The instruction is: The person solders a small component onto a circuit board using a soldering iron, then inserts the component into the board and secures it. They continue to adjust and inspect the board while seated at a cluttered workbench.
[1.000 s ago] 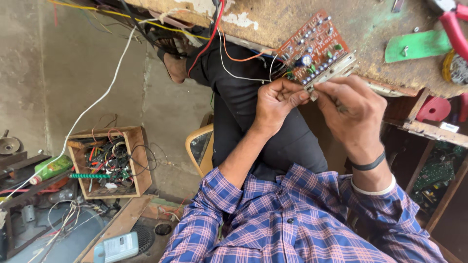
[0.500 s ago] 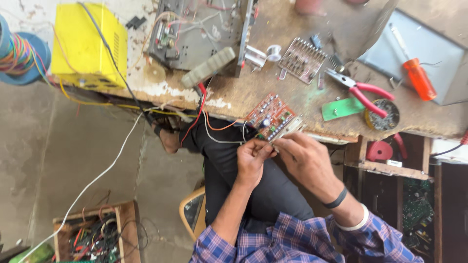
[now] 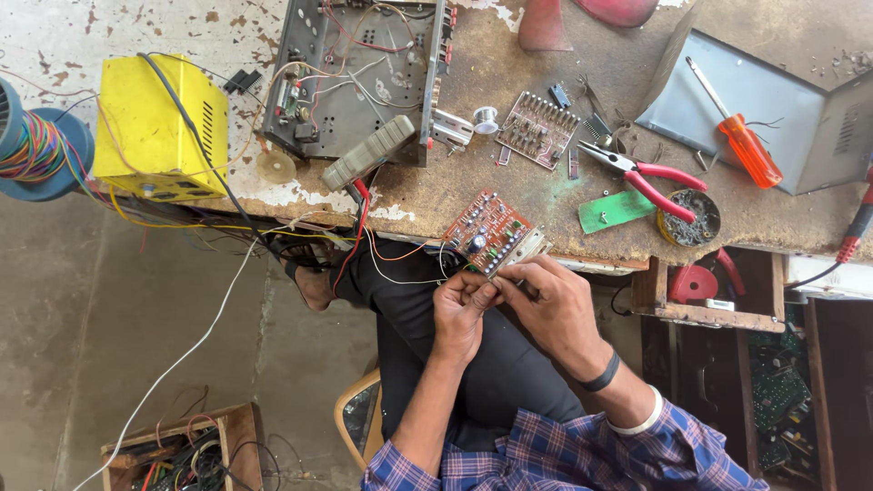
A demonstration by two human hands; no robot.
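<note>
Red circuit board [image 3: 491, 231] pinched by both hands; wooden box [image 3: 186, 445] holds wires.

Table [image 3: 436, 195]: worn wood, rough, matt, white paint flaking at the left edge. Red circuit board [image 3: 491, 232]: matt laminate, shiny metal solder points, at the near edge. Pliers [image 3: 646, 177]: dull steel, glossy red plastic grips. Screwdriver [image 3: 741, 145]: glossy orange plastic handle. Yellow box [image 3: 155, 127]: painted metal, smooth. Shirt [image 3: 564, 455]: checked cloth.
</note>
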